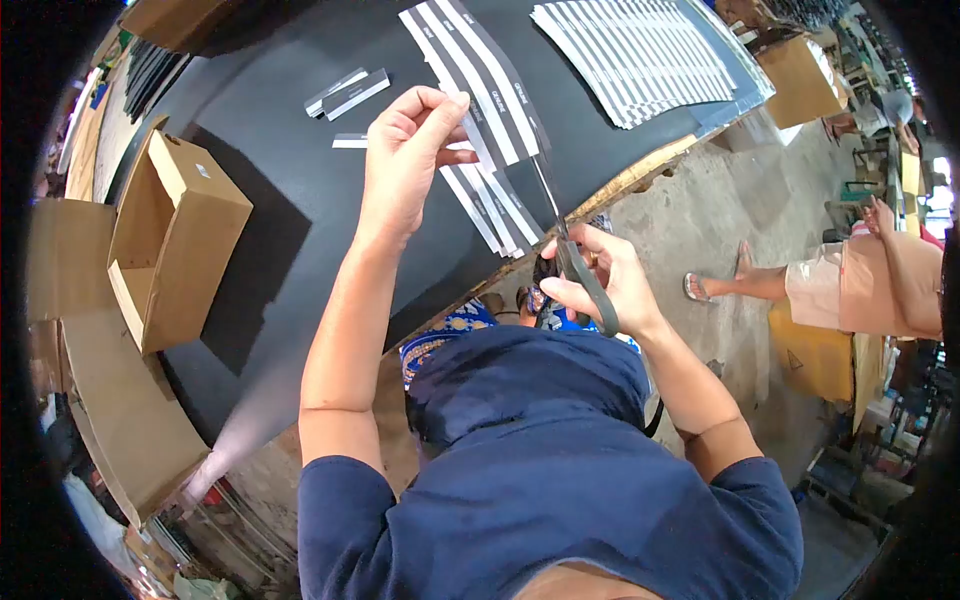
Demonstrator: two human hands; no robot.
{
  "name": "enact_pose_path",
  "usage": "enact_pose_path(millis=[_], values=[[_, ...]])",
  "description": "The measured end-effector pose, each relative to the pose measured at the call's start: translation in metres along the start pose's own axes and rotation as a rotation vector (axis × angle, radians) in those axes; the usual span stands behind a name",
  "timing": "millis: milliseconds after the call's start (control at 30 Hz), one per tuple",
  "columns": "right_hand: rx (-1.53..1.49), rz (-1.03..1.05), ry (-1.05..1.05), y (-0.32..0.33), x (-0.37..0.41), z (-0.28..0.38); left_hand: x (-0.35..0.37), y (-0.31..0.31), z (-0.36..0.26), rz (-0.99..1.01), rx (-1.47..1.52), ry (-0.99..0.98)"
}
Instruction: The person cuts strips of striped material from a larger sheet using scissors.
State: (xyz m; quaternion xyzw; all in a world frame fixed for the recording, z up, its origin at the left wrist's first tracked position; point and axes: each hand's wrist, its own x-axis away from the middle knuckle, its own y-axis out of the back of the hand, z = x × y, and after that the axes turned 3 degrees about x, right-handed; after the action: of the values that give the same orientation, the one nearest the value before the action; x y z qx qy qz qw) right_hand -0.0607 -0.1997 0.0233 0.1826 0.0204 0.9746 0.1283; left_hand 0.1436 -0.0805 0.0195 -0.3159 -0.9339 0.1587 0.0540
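Note:
My left hand [415,140] pinches the left edge of a black-and-white striped label sheet [478,75], thumb on top, and holds it up above the dark table. Small print runs along its black bands. In my right hand [612,275] is a pair of scissors [592,290], fingers in the dark handles. Their blades point away from me and meet the near right corner of the sheet. Beneath the sheet, more striped strips [490,212] lie near the table's front edge. Two small cut labels [355,94] rest left of my left hand.
A pile of striped sheets [640,62] is spread at the table's far right. An open cardboard box [205,225] stands on the left of the dark table [275,110]. Another person's leg [745,282] and sandalled foot show on the floor to the right.

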Motion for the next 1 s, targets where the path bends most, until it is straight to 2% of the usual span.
enact_pose_path(millis=[133,333,533,867,1000], values=[[0.004,-0.009,0.102,-0.002,-0.012,-0.004,0.006,-0.004,0.002,0.036,0.066,0.071],[0.019,0.04,0.059,-0.004,-0.015,0.003,0.008,0.006,0.004,0.09,0.108,0.075],[-0.003,-0.004,0.152,-0.01,-0.018,0.001,0.012,0.0,-0.002,0.044,0.103,0.079],[0.021,0.023,0.075,-0.007,-0.017,0.008,0.014,-0.001,-0.004,0.026,0.114,0.055],[-0.005,0.006,0.147,-0.011,-0.018,0.006,0.015,-0.001,-0.005,0.01,0.1,0.062]])
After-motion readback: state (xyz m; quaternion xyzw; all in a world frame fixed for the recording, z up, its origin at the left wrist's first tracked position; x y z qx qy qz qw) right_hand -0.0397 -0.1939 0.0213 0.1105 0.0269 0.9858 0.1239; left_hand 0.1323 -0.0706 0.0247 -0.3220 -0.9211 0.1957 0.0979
